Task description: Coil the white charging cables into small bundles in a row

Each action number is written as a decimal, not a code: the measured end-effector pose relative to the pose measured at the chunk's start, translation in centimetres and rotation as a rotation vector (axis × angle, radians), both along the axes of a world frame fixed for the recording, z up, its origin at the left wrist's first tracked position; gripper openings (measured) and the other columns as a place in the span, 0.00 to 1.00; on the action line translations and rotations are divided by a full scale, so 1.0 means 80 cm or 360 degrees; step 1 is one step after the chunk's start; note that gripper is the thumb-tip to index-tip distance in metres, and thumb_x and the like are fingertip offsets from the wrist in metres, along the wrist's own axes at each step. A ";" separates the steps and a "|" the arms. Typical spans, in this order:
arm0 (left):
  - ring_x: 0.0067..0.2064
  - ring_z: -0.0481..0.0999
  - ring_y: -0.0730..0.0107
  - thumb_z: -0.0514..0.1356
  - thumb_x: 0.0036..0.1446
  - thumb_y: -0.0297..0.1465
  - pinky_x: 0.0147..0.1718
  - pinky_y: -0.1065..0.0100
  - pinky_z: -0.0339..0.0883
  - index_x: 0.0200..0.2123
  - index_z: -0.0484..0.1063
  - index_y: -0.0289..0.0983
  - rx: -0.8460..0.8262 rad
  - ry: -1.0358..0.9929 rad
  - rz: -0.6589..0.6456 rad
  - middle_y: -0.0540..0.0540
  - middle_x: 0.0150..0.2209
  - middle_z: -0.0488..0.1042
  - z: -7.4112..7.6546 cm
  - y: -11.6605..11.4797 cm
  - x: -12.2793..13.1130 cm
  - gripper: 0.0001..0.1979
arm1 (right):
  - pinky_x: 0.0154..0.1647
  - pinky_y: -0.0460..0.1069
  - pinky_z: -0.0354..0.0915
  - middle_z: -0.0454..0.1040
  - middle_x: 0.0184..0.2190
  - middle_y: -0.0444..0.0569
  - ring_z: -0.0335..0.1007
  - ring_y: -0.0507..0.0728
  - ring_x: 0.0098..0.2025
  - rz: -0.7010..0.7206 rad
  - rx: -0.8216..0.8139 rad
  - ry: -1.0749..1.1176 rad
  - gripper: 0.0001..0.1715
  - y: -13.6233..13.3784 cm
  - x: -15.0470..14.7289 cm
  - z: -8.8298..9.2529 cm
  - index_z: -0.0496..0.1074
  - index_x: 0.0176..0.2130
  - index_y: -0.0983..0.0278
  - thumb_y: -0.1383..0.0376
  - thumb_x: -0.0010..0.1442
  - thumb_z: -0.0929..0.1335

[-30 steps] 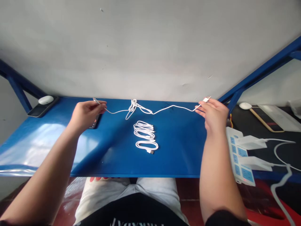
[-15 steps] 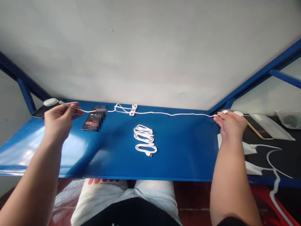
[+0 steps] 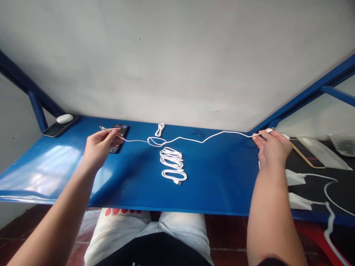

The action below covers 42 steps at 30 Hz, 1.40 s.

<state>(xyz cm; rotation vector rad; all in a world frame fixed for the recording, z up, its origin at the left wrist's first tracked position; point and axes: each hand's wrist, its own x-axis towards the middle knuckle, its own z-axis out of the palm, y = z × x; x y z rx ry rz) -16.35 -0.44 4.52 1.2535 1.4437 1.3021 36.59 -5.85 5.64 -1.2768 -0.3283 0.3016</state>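
A long white cable (image 3: 191, 139) stretches across the back of the blue table (image 3: 216, 184), with a small loop in it near the middle. My left hand (image 3: 99, 147) pinches one plug end of it at the left. My right hand (image 3: 271, 147) pinches the other plug end at the table's right edge. A second white cable (image 3: 172, 165), coiled in flat loops, lies on the table in front of the stretched one. A small white bundled cable or tie (image 3: 159, 130) lies behind the loop, by the wall.
A dark phone (image 3: 119, 132) lies on the table just behind my left hand. At the far left corner sits a white mouse (image 3: 64, 118) on a dark pad. White chargers with cords (image 3: 296, 175) lie on the black surface to the right.
My left hand has moved right, back toward the middle, so the taut cable has slackened and formed a loop. The small bundle has come off the cable and lies by the wall.
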 end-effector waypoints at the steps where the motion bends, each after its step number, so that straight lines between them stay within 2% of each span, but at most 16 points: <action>1: 0.39 0.82 0.63 0.67 0.56 0.43 0.48 0.57 0.78 0.45 0.79 0.34 -0.0009 -0.0026 -0.0027 0.44 0.38 0.81 -0.003 0.001 0.007 0.20 | 0.35 0.48 0.78 0.73 0.22 0.43 0.77 0.53 0.26 0.0008 0.0015 -0.0014 0.12 0.000 -0.001 0.001 0.73 0.29 0.65 0.80 0.48 0.70; 4: 0.39 0.82 0.64 0.64 0.59 0.42 0.46 0.58 0.78 0.47 0.77 0.34 -0.0078 -0.0041 -0.0176 0.44 0.36 0.79 -0.009 0.009 0.030 0.20 | 0.34 0.48 0.77 0.73 0.23 0.42 0.77 0.53 0.26 0.0039 0.0050 -0.0057 0.11 0.005 -0.010 -0.001 0.73 0.31 0.63 0.78 0.49 0.70; 7: 0.35 0.80 0.65 0.62 0.60 0.41 0.42 0.60 0.77 0.48 0.76 0.33 -0.0226 0.0141 -0.0348 0.44 0.33 0.77 -0.016 0.022 0.053 0.20 | 0.29 0.46 0.75 0.72 0.22 0.41 0.74 0.51 0.24 0.0145 0.0028 -0.0051 0.12 0.016 -0.034 -0.015 0.72 0.34 0.64 0.75 0.48 0.71; 11: 0.33 0.78 0.63 0.65 0.55 0.42 0.34 0.61 0.74 0.55 0.73 0.33 -0.0367 0.0602 -0.0486 0.41 0.36 0.78 -0.025 0.040 0.076 0.27 | 0.24 0.44 0.70 0.75 0.25 0.43 0.71 0.50 0.23 0.0507 -0.0228 -0.0120 0.18 0.029 -0.086 -0.046 0.75 0.39 0.65 0.66 0.46 0.75; 13: 0.34 0.78 0.62 0.68 0.52 0.43 0.33 0.63 0.71 0.55 0.72 0.35 -0.0295 0.0837 -0.0498 0.39 0.41 0.79 -0.030 0.047 0.083 0.30 | 0.23 0.45 0.68 0.76 0.26 0.44 0.70 0.51 0.23 0.0713 -0.0418 -0.0268 0.22 0.034 -0.110 -0.061 0.77 0.42 0.66 0.62 0.46 0.76; 15: 0.38 0.79 0.61 0.69 0.50 0.44 0.33 0.64 0.70 0.56 0.72 0.36 -0.0217 0.0913 -0.0549 0.38 0.46 0.79 -0.037 0.051 0.088 0.32 | 0.23 0.46 0.66 0.76 0.27 0.44 0.67 0.51 0.22 0.0931 -0.0601 -0.0501 0.22 0.039 -0.126 -0.071 0.79 0.45 0.66 0.58 0.51 0.74; 17: 0.41 0.79 0.60 0.68 0.50 0.44 0.35 0.64 0.70 0.55 0.72 0.37 -0.0217 0.0889 -0.0641 0.38 0.48 0.79 -0.044 0.054 0.093 0.31 | 0.29 0.49 0.69 0.77 0.29 0.46 0.68 0.52 0.25 0.1084 -0.0800 -0.0784 0.19 0.044 -0.137 -0.076 0.80 0.46 0.65 0.59 0.57 0.71; 20: 0.40 0.79 0.59 0.67 0.52 0.42 0.37 0.63 0.70 0.51 0.75 0.38 -0.0212 0.0923 -0.0700 0.39 0.47 0.80 -0.052 0.054 0.102 0.25 | 0.49 0.55 0.71 0.80 0.41 0.54 0.76 0.59 0.41 0.1245 -0.1143 -0.1223 0.17 0.049 -0.150 -0.076 0.81 0.48 0.64 0.62 0.60 0.70; 23: 0.38 0.78 0.60 0.65 0.54 0.39 0.37 0.63 0.69 0.48 0.76 0.39 -0.0109 0.1037 -0.0617 0.42 0.42 0.81 -0.057 0.050 0.111 0.19 | 0.61 0.62 0.64 0.75 0.54 0.62 0.69 0.69 0.58 0.1279 -0.1514 -0.1586 0.20 0.050 -0.172 -0.069 0.80 0.51 0.65 0.62 0.62 0.70; 25: 0.36 0.77 0.61 0.64 0.55 0.37 0.36 0.63 0.67 0.47 0.76 0.39 -0.0063 0.1078 -0.0564 0.43 0.37 0.80 -0.059 0.047 0.116 0.17 | 0.62 0.65 0.62 0.71 0.59 0.64 0.64 0.73 0.62 0.1226 -0.1595 -0.1743 0.24 0.051 -0.192 -0.063 0.78 0.56 0.65 0.60 0.63 0.69; 28: 0.32 0.74 0.64 0.63 0.55 0.37 0.34 0.65 0.65 0.44 0.76 0.40 -0.0023 0.1044 -0.0540 0.47 0.31 0.76 -0.064 0.042 0.118 0.14 | 0.65 0.65 0.60 0.70 0.61 0.60 0.62 0.72 0.64 0.1270 -0.1383 -0.1851 0.23 0.058 -0.228 -0.056 0.77 0.57 0.63 0.61 0.64 0.68; 30: 0.29 0.72 0.66 0.63 0.55 0.37 0.33 0.65 0.63 0.42 0.75 0.40 -0.0017 0.0977 -0.0538 0.50 0.28 0.73 -0.070 0.040 0.117 0.12 | 0.65 0.62 0.62 0.72 0.59 0.59 0.66 0.68 0.62 0.1446 -0.1155 -0.1789 0.20 0.069 -0.252 -0.056 0.78 0.55 0.63 0.63 0.65 0.67; 32: 0.29 0.71 0.67 0.63 0.54 0.36 0.32 0.66 0.63 0.41 0.74 0.40 -0.0025 0.0850 -0.0533 0.50 0.28 0.73 -0.075 0.038 0.116 0.11 | 0.62 0.58 0.65 0.76 0.56 0.57 0.72 0.63 0.57 0.1702 -0.0957 -0.1561 0.19 0.083 -0.273 -0.061 0.78 0.55 0.63 0.64 0.66 0.67; 35: 0.34 0.74 0.67 0.64 0.53 0.35 0.34 0.67 0.65 0.39 0.72 0.39 0.0013 0.0549 -0.0528 0.48 0.34 0.76 -0.079 0.038 0.115 0.11 | 0.55 0.55 0.70 0.79 0.51 0.55 0.78 0.58 0.48 0.1878 -0.0791 -0.1180 0.22 0.103 -0.297 -0.072 0.76 0.57 0.62 0.65 0.64 0.70; 38: 0.40 0.76 0.66 0.65 0.52 0.35 0.40 0.66 0.69 0.38 0.70 0.38 0.0077 0.0272 -0.0543 0.45 0.40 0.78 -0.076 0.036 0.117 0.12 | 0.49 0.52 0.72 0.82 0.44 0.51 0.78 0.54 0.41 0.1928 -0.0609 -0.0947 0.21 0.112 -0.307 -0.076 0.77 0.54 0.61 0.64 0.61 0.71; 42: 0.42 0.77 0.67 0.68 0.52 0.35 0.46 0.63 0.71 0.37 0.70 0.38 0.0151 0.0030 -0.0599 0.46 0.39 0.77 -0.056 0.030 0.127 0.13 | 0.36 0.46 0.73 0.80 0.36 0.45 0.75 0.51 0.32 0.1961 -0.0379 -0.0725 0.14 0.106 -0.300 -0.060 0.79 0.47 0.60 0.64 0.60 0.71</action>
